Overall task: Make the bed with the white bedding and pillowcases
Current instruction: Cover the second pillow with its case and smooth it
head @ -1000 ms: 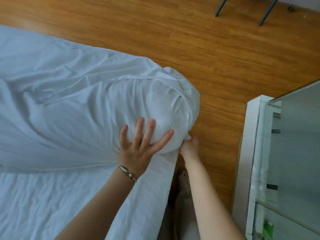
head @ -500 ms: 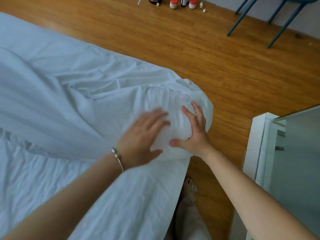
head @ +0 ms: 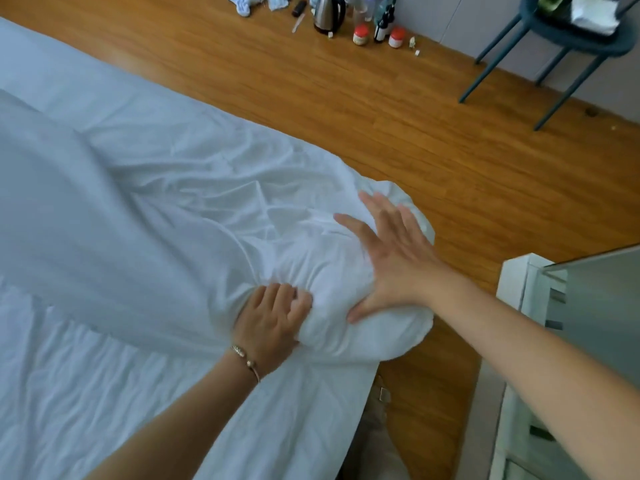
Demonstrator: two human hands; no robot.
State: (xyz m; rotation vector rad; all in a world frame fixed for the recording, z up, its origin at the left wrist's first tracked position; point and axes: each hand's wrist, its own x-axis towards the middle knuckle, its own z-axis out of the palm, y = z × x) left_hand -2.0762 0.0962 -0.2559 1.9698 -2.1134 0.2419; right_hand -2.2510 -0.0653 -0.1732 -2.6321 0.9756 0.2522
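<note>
The left hand (head: 272,329), flat with spread fingers on the duvet (head: 145,216) a moment ago, now curls and grips a bunch of it, while the right hand (head: 391,261) lies farther up the bulging corner, fingers spread wider

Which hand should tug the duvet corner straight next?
Probably the left hand: its fingers are already curled into a bunch of the white duvet beside the stuffed corner. The right hand lies flat on that corner and would need to form a grip first.
</note>
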